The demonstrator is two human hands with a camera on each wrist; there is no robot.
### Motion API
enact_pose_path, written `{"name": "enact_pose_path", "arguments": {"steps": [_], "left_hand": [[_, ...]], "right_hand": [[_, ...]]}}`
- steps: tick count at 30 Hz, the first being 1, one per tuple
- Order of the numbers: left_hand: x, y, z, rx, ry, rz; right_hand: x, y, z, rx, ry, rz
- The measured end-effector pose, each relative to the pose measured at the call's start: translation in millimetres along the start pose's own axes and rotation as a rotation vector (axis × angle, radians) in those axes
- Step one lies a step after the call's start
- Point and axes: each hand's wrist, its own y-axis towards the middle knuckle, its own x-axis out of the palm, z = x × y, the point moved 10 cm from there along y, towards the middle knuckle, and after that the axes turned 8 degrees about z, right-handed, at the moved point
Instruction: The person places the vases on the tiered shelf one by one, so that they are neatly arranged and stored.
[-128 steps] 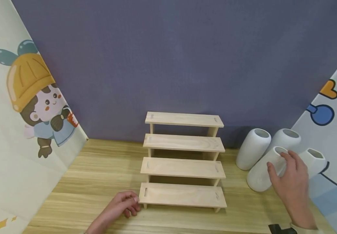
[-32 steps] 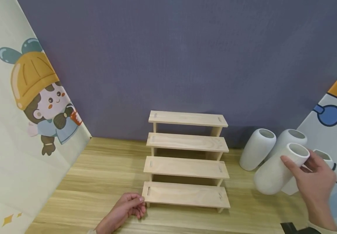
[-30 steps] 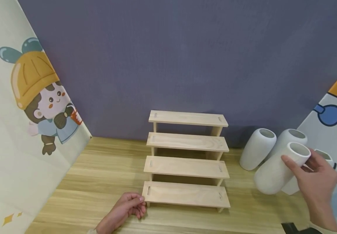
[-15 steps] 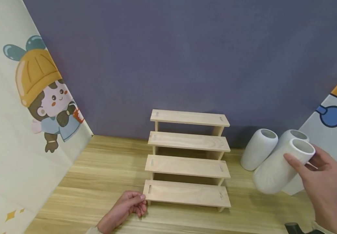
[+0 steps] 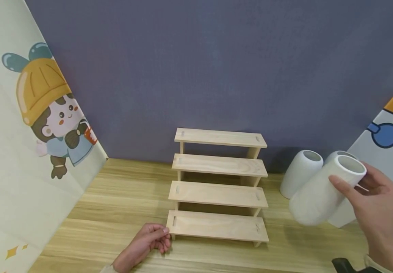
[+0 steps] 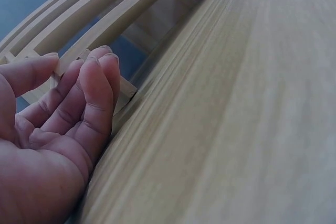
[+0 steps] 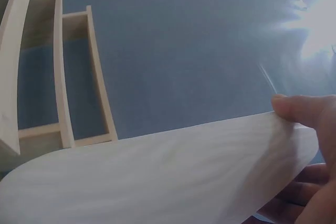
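In the head view my right hand grips a white vase near its rim, thumb on the near side and fingers behind. The vase is tilted, its mouth leaning right and its rounded base over the table. It also fills the lower part of the right wrist view, with my thumb along its upper side. A pale wooden stand with several steps stands at the middle. My left hand pinches the front left corner of its lowest step; in the left wrist view the fingers curl at that corner.
Behind the held vase stand a rounded white vase and another, mostly hidden. A further white vessel is largely covered by the right hand. A dark wall backs the wood-grain table, with cartoon-printed panels at both sides.
The right hand, first touching the vase among the others, has taken hold of it by the rim. The vase has risen and shifted slightly left. The left hand stays at the stand's corner.
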Motion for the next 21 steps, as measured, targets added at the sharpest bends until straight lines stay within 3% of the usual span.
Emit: {"name": "enact_pose_path", "arguments": {"steps": [9, 21], "left_hand": [[-1.2, 0.4, -2.2, -0.001, -0.005, -0.001], [-0.6, 0.1, -0.3, 0.011, -0.001, -0.003]], "right_hand": [[11, -10.9, -14, 0.004, -0.056, -0.072], [35, -29.1, -37, -0.114, -0.049, -0.202]]}}
